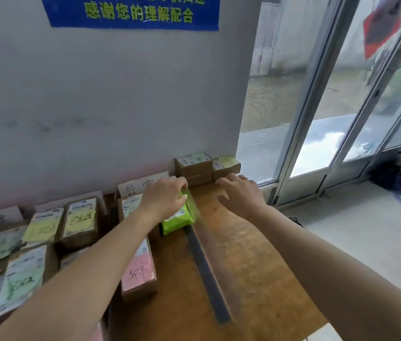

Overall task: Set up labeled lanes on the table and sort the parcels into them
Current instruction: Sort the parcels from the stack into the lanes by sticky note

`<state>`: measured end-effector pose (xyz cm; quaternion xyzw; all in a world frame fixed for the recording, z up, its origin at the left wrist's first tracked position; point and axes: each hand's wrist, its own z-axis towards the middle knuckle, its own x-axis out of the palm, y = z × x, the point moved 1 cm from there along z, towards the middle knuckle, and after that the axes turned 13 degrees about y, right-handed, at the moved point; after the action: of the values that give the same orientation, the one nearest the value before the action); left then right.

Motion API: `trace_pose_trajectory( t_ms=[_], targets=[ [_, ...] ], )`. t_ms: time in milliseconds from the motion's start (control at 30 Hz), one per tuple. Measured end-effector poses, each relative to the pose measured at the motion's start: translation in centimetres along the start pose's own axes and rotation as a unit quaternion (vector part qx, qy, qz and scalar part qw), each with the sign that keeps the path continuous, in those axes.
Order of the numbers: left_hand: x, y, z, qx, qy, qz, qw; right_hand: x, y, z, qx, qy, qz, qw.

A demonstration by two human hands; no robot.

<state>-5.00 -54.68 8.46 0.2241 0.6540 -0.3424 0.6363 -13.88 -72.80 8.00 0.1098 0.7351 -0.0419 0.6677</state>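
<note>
So the left hand (164,197) is gripping the far end of a bright green plastic-wrapped parcel (177,221), fingers curling over its top edge. That parcel is lying on the brown wooden table (256,267), right up against the left side of the long flat dark grey strip (204,269) that's running down the tabletop. The parcel is carrying a white shipping label, too blurry to read. The right hand (241,193) is hanging just right of the strip's far end, fingers spread wide and holding nothing; can't tell if it's touching the wood. Past the strip's far end, brown cardboard boxes (194,169) are sitting stacked against the wall, one wearing a green sticky note and its neighbour a yellow one. Just left of the strip a brown box with a pink handwritten note (139,271) is lying, and further left are more boxes with scrawled yellow and green notes (81,220), writing I can't make out. A white handwritten card (142,184) is leaning on the wall there. High above the strip, a blue banner (130,11) is showing "感谢您的理解配合" in yellow-green.
</note>
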Motion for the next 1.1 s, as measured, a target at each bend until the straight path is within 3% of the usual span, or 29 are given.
trace_pose_trajectory(
  t_ms=[533, 1100],
  targets=[
    [4.3, 3.4, 16.2, -0.045, 0.062, 0.037, 0.996, 1.1, -7.8, 14.3, -0.023, 0.055, -0.021, 0.998],
    [8.0, 3.3, 27.9, -0.186, 0.172, 0.089, 0.963, 4.3, -13.7, 30.8, -0.162, 0.112, 0.009, 0.98]
  ],
)
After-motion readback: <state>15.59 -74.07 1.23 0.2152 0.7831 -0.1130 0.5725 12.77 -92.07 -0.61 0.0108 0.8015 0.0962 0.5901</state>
